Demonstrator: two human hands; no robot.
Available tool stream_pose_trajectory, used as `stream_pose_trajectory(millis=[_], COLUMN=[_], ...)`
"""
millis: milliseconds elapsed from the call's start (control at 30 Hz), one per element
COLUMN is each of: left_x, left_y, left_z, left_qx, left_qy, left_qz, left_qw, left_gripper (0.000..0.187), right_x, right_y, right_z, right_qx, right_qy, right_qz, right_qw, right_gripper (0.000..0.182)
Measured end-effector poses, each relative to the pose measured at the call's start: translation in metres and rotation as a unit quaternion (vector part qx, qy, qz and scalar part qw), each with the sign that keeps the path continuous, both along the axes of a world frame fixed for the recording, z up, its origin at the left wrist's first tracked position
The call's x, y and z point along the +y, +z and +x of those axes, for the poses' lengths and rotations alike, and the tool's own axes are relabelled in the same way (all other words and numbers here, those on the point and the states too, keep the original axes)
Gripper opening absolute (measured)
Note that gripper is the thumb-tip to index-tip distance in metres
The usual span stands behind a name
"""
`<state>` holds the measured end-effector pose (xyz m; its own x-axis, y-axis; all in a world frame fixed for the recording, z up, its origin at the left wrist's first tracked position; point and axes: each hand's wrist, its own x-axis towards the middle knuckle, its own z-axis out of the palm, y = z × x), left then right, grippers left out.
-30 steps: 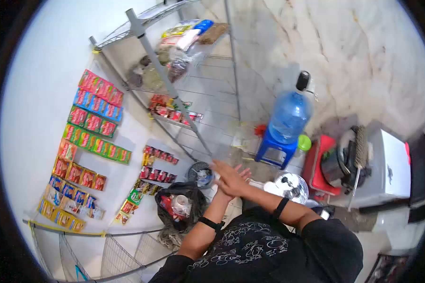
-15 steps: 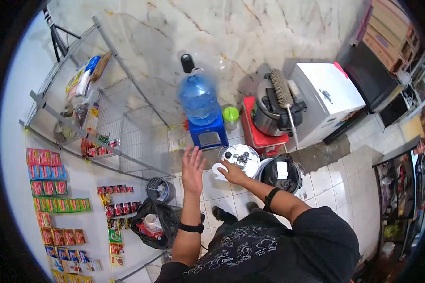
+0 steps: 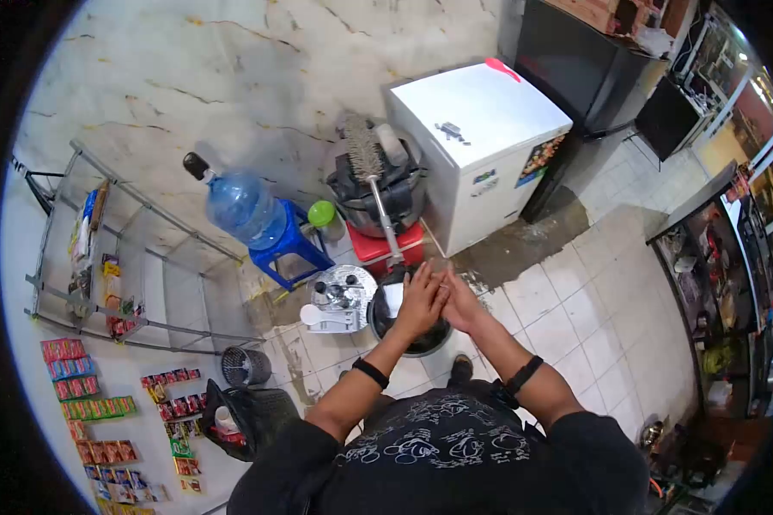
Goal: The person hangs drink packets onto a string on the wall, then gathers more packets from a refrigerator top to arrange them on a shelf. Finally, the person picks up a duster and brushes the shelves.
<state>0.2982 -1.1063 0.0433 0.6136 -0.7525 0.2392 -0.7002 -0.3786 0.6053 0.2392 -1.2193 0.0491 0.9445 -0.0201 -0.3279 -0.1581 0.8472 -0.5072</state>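
My left hand (image 3: pixel 420 302) and my right hand (image 3: pixel 464 305) touch each other above a bin (image 3: pixel 429 346) lined with a black bag. The fingers of my left hand are stretched out against my right hand, whose fingers are partly covered. No object shows between them. Left of the bin, a white scoop-like utensil (image 3: pixel 314 315) with a round end lies on a round silver lid or tray (image 3: pixel 362 279), among small dark-topped items.
A blue stool (image 3: pixel 290 246) holds a water bottle (image 3: pixel 245 210). A large pot (image 3: pixel 378 202) with a long brush (image 3: pixel 365 159) stands on a red box (image 3: pixel 395 245). Beside it is a white freezer (image 3: pixel 489 116). A wire rack (image 3: pixel 137 330) and mesh basket (image 3: pixel 246 367) are at left.
The view has turned right. My right hand has let go of the white round-ended utensil, which now lies on the silver surface. Both hands have come together over the bin.
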Motion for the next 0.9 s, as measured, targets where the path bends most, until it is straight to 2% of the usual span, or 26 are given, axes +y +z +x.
stream_pose_trajectory(millis=[33, 100, 133, 167, 233, 333, 433, 533, 600, 700, 767, 833, 900], left_x=[-0.027, -0.07, -0.09, -0.107, -0.141, -0.181, -0.21, -0.238, -0.261, -0.284, -0.297, -0.307, -0.312], left_y=[0.004, -0.009, -0.002, 0.006, -0.005, 0.001, 0.013, 0.035, 0.027, 0.032, 0.02, 0.019, 0.015], left_z=[-0.005, -0.002, 0.0, 0.005, 0.022, 0.067, 0.126, 0.192, 0.249, 0.305, 0.336, 0.354, 0.365], left_qx=[0.098, 0.269, 0.283, 0.265, 0.25, 0.284, 0.183, 0.086, 0.029, -0.065, -0.075, -0.088, -0.072], left_qy=[-0.012, -0.02, -0.05, -0.054, -0.008, 0.022, 0.07, 0.137, 0.138, 0.097, 0.079, 0.017, 0.004], left_qz=[-0.07, -0.005, -0.028, 0.005, -0.021, -0.059, -0.1, -0.074, -0.095, -0.044, 0.004, 0.095, 0.211], left_qw=[0.993, 0.963, 0.957, 0.963, 0.968, 0.957, 0.976, 0.984, 0.985, 0.992, 0.994, 0.991, 0.975], left_gripper=[0.045, 0.04, 0.035, 0.031, 0.03, 0.025, 0.023, 0.024, 0.027, 0.036, 0.042, 0.045, 0.044], right_x=[-0.035, -0.091, -0.115, -0.138, -0.174, -0.213, -0.243, -0.282, -0.316, -0.372, -0.407, -0.429, -0.446], right_y=[0.003, 0.023, 0.022, 0.023, 0.027, 0.024, 0.025, 0.026, 0.026, 0.018, 0.009, 0.012, 0.022], right_z=[-0.016, -0.052, -0.063, -0.071, -0.086, -0.085, -0.076, -0.059, -0.041, -0.004, 0.029, 0.067, 0.101], right_qx=[0.033, 0.04, 0.05, 0.051, 0.089, 0.112, 0.107, 0.13, 0.133, 0.144, 0.171, 0.16, 0.11], right_qy=[0.005, -0.036, -0.056, -0.051, -0.089, -0.104, -0.095, -0.011, 0.012, 0.04, 0.012, 0.027, 0.049], right_qz=[-0.043, -0.075, -0.099, -0.106, -0.17, -0.197, -0.241, -0.306, -0.342, -0.387, -0.406, -0.401, -0.395], right_qw=[0.999, 0.996, 0.992, 0.992, 0.977, 0.968, 0.96, 0.943, 0.93, 0.91, 0.898, 0.902, 0.911], right_gripper=[0.044, 0.037, 0.032, 0.032, 0.027, 0.024, 0.022, 0.024, 0.025, 0.024, 0.026, 0.025, 0.028])
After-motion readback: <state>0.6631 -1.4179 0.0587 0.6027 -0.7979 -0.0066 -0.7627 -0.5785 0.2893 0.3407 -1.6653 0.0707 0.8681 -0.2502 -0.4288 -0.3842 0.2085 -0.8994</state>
